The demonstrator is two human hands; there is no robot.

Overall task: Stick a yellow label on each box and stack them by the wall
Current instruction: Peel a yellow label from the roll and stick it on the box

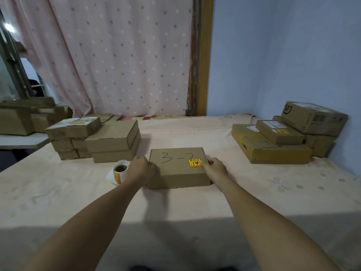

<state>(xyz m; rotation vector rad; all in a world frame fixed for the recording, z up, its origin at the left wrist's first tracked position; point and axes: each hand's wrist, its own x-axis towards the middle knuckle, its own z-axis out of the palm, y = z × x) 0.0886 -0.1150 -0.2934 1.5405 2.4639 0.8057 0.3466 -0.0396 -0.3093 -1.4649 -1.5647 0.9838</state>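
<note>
A flat cardboard box (175,169) marked "3-2" lies in the middle of the bed, with a yellow label (194,162) stuck on its top right corner. My left hand (143,166) grips the box's left edge. My right hand (214,166) holds the right edge, its thumb lying on the label. A roll of yellow labels (119,171) lies just left of my left hand. By the blue wall on the right stands a stack of boxes (289,133), one of them with a yellow label on top.
A pile of plain cardboard boxes (93,139) sits at the left on the pink bedsheet (58,192). More cardboard (25,116) lies on a shelf at far left. A dotted pink curtain (121,55) hangs behind the bed.
</note>
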